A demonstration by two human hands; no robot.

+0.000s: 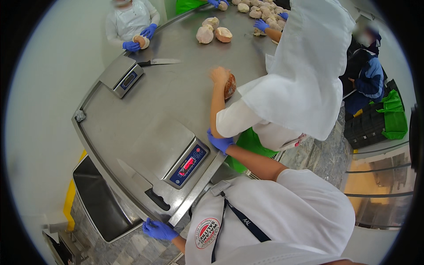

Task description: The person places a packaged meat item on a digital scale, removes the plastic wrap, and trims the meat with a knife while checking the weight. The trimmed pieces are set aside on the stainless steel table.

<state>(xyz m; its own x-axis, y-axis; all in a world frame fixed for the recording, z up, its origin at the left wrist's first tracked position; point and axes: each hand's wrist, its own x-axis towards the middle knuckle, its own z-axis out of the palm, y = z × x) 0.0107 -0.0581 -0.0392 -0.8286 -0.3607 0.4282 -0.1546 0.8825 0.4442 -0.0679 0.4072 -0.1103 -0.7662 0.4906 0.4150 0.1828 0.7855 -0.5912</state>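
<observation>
My left hand (157,229) in a blue glove has its fingers curled at the steel table's (104,137) near left corner, below a black-handled knife (154,198). My blue-gloved right hand (219,141) rests open on the near edge, partly behind a co-worker's bare forearm. Between my hands sits a steel scale (157,141) with a lit red display. Farther along, that co-worker, in white hood and clothes (300,75), has a bare hand (218,74) on a brown, rounded item (229,86).
A second scale (118,75), another knife (163,62), pale round items (205,33) and more gloved workers (130,26) are farther along the table. A steel basin (92,196) stands lower left. At right are seated people (369,77) and black crates with green bags (393,115).
</observation>
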